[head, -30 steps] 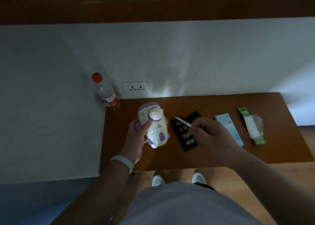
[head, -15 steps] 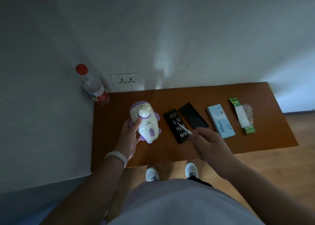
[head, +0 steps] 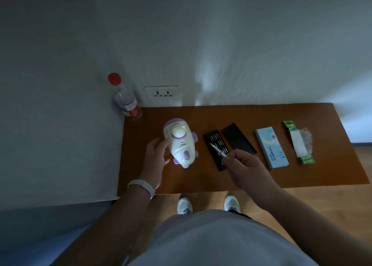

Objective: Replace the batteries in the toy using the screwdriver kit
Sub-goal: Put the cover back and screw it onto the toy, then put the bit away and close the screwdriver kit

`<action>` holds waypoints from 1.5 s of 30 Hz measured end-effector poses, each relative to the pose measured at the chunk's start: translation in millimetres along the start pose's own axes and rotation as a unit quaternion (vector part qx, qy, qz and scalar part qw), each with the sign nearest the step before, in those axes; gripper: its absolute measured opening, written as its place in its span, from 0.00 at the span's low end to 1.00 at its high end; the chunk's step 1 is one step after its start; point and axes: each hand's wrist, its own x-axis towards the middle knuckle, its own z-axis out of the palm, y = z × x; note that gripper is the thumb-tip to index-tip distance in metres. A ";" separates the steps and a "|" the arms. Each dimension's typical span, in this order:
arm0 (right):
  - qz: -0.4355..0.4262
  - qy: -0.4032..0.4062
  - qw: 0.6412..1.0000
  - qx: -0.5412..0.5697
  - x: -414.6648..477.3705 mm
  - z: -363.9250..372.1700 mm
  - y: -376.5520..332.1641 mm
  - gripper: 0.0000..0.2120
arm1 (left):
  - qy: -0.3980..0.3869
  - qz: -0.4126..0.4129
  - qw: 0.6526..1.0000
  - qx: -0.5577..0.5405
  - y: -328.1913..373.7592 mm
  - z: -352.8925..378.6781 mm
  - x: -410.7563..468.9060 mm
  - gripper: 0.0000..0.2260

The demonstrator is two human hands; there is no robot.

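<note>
Since a second ago the left grip (head: 157, 159) has brought the white-and-purple toy (head: 181, 145) down toward the worktop (head: 201, 182) and slackened. Its fingers now lie loosely spread against the toy's flank, touching it but not wrapped round it. The right grip (head: 245, 165) has drawn back and pinches the silver screwdriver (head: 218, 151), whose tip hangs over the black bit tray (head: 211, 138) just ahead of it.

The toy sits between the two grips, against the left one and apart from the right. It seems to rest on the wood, though the dim light leaves that unsure. Its body is rounded, so with so light a hold it could roll or tip toward the front edge. The driver tip is low over the tray, and a careless sweep could flick bits out or shove the tray into the tray lid (head: 238, 138) beside it. In this gloom a small screw would be easy to miss or drop.

The front edge runs close under both wrists, so there is little margin toward the body. A wall closes off the space left of the left grip, and a red-capped bottle (head: 126, 100) stands in the far corner. Right of the right grip lie the lid, a pale blue box (head: 271, 147) and a green-and-white blister pack (head: 300, 143), probably the batteries. Bare wood shows between the grips and just ahead of the front edge.
</note>
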 end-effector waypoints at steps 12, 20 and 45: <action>-0.018 -0.037 0.999 -0.016 5.7 15.5 -19.8 0.11 | 0.040 0.196 0.965 0.169 39.4 2.8 -66.1 0.07; -0.082 -0.078 0.993 0.024 -1.4 19.4 -36.4 0.13 | -0.131 0.161 0.975 0.075 44.7 55.9 -107.8 0.13; -0.145 -0.111 0.982 -0.037 41.0 -111.5 -57.0 0.08 | -0.035 0.158 0.984 0.071 67.4 172.5 -134.2 0.06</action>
